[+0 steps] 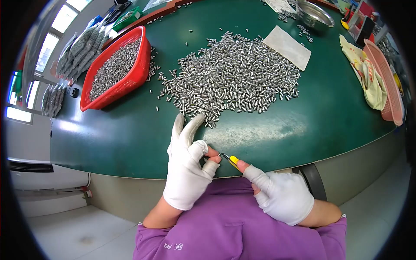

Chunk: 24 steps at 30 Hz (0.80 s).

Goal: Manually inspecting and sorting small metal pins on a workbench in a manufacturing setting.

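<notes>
Across the middle of the green desk (338, 115) sprawls a broad heap of small metal parts (238, 71), and a red basket (142, 69) on the left is loaded with similar ones (finished or waiting, I couldn't swear to either). As for progress, I'd judge that just one tiny piece (219, 154) is being worked on, with the heap probably left to get through; nothing I can make out marks any part as done.

That piece sits over the desk's near edge, mostly hidden by the fingertips. The left hand (186, 158) pinches it between thumb and forefinger, their tips bare beyond the white glove, while two other fingers stretch forward to the heap's fringe; whether they touch it I can't tell. The right hand (284, 195) is closed round a slim yellow-handled tool (234, 160), thumb laid along it, the dark tip slanting up and leftward to the piece. Both forearms come up from either side of a purple shirt (203, 229), hands angled inward toward each other.
</notes>
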Available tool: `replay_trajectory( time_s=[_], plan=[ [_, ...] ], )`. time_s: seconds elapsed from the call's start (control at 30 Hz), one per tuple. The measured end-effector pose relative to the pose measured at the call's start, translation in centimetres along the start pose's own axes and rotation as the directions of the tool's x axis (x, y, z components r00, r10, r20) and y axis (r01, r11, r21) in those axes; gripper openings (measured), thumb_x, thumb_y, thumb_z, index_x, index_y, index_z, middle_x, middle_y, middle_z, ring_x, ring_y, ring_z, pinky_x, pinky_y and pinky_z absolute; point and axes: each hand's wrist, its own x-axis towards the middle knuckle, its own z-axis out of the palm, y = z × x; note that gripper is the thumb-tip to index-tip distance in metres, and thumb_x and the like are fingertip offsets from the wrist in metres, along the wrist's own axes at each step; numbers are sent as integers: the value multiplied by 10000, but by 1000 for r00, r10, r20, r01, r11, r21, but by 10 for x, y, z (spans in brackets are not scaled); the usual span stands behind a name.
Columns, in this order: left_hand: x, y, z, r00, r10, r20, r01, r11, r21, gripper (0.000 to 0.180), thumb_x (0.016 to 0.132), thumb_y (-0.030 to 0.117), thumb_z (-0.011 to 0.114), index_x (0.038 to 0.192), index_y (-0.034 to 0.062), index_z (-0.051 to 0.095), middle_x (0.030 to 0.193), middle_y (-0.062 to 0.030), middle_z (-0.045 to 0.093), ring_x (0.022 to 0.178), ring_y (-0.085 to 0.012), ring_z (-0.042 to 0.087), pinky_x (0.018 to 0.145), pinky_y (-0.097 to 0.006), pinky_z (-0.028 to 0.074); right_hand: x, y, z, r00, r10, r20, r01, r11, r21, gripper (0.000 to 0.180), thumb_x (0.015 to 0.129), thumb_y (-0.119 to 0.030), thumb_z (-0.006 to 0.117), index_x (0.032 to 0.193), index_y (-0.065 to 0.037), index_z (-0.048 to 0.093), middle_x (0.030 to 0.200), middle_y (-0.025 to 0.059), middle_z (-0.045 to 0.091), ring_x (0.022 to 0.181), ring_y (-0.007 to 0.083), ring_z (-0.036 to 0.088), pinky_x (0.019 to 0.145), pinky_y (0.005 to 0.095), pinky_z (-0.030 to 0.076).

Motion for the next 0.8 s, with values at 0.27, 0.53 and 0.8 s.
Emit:
replay_trajectory(
  time_s=[0.27,0.53,0.8],
  plan=[
    [2,-1,-2,999,-21,29,21,1000,3,243,668,7,784,769,71,572,1441,-162,478,1385,-506,322,1062,-547,342,3,2,1,1000,-4,6,4,998,56,626,828,-96,618,1438,-157,492,593,65,602,501,237,603,478,375,485],
    [3,0,-4,998,-31,60,32,999,-5,216,677,19,781,770,57,590,1413,-165,503,1387,-491,327,1055,-538,346,14,0,-15,997,-20,79,19,1000,8,516,810,-148,622,1325,-150,600,540,16,591,461,200,597,448,343,463],
    [3,7,-4,998,57,1,-57,993,104,337,653,-21,774,784,66,477,1365,-201,535,1351,-540,367,1043,-502,407,10,9,-26,1000,6,19,-6,1000,20,595,814,-85,610,1399,-160,531,670,63,637,565,246,637,538,375,518]
  ],
)
